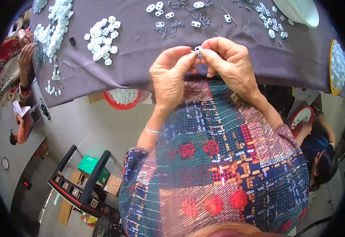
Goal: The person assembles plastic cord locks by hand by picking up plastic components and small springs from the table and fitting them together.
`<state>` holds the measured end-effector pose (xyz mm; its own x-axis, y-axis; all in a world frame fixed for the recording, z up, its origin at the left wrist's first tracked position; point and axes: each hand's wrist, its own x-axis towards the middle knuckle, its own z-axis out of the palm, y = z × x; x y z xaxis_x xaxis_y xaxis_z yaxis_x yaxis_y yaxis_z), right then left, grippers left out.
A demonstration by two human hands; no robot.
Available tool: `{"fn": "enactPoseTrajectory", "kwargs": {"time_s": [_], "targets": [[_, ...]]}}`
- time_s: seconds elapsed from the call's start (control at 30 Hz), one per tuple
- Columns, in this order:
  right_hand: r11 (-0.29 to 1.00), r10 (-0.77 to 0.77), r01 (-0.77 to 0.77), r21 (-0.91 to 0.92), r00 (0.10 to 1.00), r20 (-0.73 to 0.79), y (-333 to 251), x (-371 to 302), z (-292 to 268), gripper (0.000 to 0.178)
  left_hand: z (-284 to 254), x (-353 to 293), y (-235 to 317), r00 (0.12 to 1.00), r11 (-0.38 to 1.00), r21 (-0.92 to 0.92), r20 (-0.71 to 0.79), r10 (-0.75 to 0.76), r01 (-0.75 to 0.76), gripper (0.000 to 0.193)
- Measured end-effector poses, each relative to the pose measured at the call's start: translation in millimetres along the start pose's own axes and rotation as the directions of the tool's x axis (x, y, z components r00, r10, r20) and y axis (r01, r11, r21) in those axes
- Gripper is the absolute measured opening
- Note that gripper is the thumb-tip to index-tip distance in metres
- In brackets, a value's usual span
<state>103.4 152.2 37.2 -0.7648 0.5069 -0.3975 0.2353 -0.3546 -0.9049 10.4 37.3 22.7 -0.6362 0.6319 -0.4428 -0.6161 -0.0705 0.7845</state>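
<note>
Over the near edge of the cloth-covered table, my two hands meet fingertip to fingertip. Between them is a small white plastic cord lock (198, 49) with a dark hole. My right hand (233, 65) pinches it between thumb and forefinger. My left hand (171, 73) is closed in a pinch at its left side, against a small pale part too tiny to make out. Beyond the hands lie small grey springs (205, 21) and loose white cord locks (196, 24). A thin wooden stick (229, 15) rests beside one of them.
A pile of white pieces (101, 39) lies to the left, with a larger heap (57, 29) farther left. More cord locks (271, 23) sit near a white bowl (305, 12). A yellow-rimmed tray (332, 67) stands right. People work at both sides. A red basin (125, 106) is below the table edge.
</note>
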Motion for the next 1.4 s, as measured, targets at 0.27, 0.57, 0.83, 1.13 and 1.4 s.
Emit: {"fn": "enactPoseTrajectory", "kwargs": {"time_s": [0.27, 0.57, 0.83, 1.13, 1.4], "targets": [[1.0, 0.011, -0.011, 0.014, 1.0, -0.006, 0.3, 2.2, -1.0, 0.014, -0.6, 2.8, -1.6, 1.0, 0.999, 0.045, -0.017, 0.013, -0.012, 0.015], [1.0, 0.008, -0.008, -0.021, 1.0, 0.01, 1.1, 5.0, 1.3, 0.013, -0.8, 3.4, -1.9, 0.998, 0.996, 0.077, -0.029, 0.053, -0.05, 0.014], [0.999, 0.036, -0.035, -0.036, 0.999, 0.017, 1.1, 6.4, 2.7, 0.013, 3.9, -1.2, -2.0, 0.987, 0.977, 0.18, -0.087, 0.133, -0.116, 0.014], [0.998, 0.06, -0.059, -0.024, 0.998, 0.029, 1.2, 9.5, 1.0, 0.013, 3.2, -0.2, -1.9, 0.983, 0.967, 0.22, -0.099, 0.157, -0.132, 0.015], [0.995, 0.086, -0.084, -0.046, 0.996, 0.033, 0.4, 12.4, 1.6, 0.012, 0.8, 3.6, -4.3, 0.988, 0.985, 0.13, -0.093, 0.124, -0.112, 0.015]]}}
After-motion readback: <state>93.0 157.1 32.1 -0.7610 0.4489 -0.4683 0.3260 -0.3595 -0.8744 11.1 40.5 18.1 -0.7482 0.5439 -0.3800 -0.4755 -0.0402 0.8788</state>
